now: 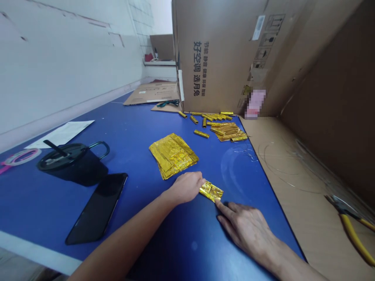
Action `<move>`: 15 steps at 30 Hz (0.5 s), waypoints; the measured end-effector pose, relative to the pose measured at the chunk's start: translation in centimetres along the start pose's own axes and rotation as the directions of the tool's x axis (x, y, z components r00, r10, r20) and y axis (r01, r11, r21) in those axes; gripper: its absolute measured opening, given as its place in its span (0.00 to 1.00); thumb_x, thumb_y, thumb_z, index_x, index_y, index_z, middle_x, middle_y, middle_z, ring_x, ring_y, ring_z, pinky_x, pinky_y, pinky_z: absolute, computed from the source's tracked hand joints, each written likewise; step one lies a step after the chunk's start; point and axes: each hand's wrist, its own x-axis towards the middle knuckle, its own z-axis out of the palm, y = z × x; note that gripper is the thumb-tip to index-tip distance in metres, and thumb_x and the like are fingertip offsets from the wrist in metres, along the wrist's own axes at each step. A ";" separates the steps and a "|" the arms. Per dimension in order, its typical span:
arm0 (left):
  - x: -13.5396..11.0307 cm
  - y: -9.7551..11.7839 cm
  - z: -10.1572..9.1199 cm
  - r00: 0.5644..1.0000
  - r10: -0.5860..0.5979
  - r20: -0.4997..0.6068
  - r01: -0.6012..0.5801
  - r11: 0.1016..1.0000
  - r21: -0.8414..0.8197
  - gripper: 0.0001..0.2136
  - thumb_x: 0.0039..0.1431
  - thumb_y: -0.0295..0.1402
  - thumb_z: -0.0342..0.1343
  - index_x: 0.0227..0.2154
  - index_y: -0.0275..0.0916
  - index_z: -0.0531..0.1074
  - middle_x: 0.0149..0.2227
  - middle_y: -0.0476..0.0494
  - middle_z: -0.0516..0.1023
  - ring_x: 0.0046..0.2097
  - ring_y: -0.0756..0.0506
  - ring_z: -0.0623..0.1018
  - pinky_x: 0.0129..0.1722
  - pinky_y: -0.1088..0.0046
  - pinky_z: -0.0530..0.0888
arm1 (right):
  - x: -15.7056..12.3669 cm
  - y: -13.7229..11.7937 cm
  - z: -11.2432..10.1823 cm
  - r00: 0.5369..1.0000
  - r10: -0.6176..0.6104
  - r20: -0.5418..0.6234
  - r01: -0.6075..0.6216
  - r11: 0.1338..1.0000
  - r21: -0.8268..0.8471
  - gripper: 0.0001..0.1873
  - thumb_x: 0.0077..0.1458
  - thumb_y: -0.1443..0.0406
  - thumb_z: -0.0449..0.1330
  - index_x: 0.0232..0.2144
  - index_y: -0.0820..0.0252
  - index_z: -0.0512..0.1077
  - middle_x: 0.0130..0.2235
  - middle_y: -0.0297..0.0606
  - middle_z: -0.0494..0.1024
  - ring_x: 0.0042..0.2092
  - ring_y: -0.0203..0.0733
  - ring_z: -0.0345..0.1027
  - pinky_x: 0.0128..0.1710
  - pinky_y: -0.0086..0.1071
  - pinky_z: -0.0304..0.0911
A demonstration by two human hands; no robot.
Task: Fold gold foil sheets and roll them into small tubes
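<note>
One foil sheet (211, 191) is pinched by the left hand (187, 187) and pinned by the open right hand (249, 228); foil rolls (225, 130) are piled, a foil stack (172, 155) is left.

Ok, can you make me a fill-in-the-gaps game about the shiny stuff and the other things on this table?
1. The left hand and the right hand both touch a small folded foil piece that is ___ in colour.
2. The stack of foil sheets lies just beyond the ___ hand.
3. The pliers on the cardboard have ___ handles.
4. The black phone lies on a ___ table.
Missing words: gold, left, yellow, blue.
</note>
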 end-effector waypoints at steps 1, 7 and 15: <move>0.0 0.0 0.0 1.000 0.009 0.002 -0.009 0.999 -0.037 0.11 0.56 0.33 0.43 0.21 0.38 0.63 0.20 0.50 0.67 0.25 0.49 0.69 0.27 0.75 0.62 | 0.0 0.1 0.1 1.000 0.003 -0.008 -0.003 1.000 0.030 0.16 0.55 0.65 0.48 0.44 0.59 0.67 0.28 0.37 0.74 0.27 0.39 0.69 0.26 0.30 0.61; 0.3 0.0 0.7 0.991 -0.015 -0.135 -0.023 0.961 -0.275 0.10 0.59 0.34 0.38 0.25 0.38 0.59 0.18 0.54 0.63 0.22 0.52 0.66 0.23 0.79 0.61 | 0.0 1.5 0.5 0.917 0.367 -0.155 -0.207 0.771 0.602 0.14 0.54 0.56 0.49 0.38 0.58 0.63 0.23 0.31 0.68 0.23 0.35 0.61 0.25 0.29 0.59; -1.3 2.2 1.5 0.961 0.010 -0.275 -0.123 0.910 -0.396 0.09 0.58 0.34 0.41 0.25 0.38 0.60 0.17 0.56 0.62 0.21 0.53 0.65 0.23 0.79 0.60 | 0.6 1.6 0.1 0.929 0.342 0.143 -0.239 0.257 0.936 0.20 0.50 0.49 0.50 0.29 0.61 0.63 0.19 0.28 0.62 0.18 0.30 0.51 0.17 0.26 0.47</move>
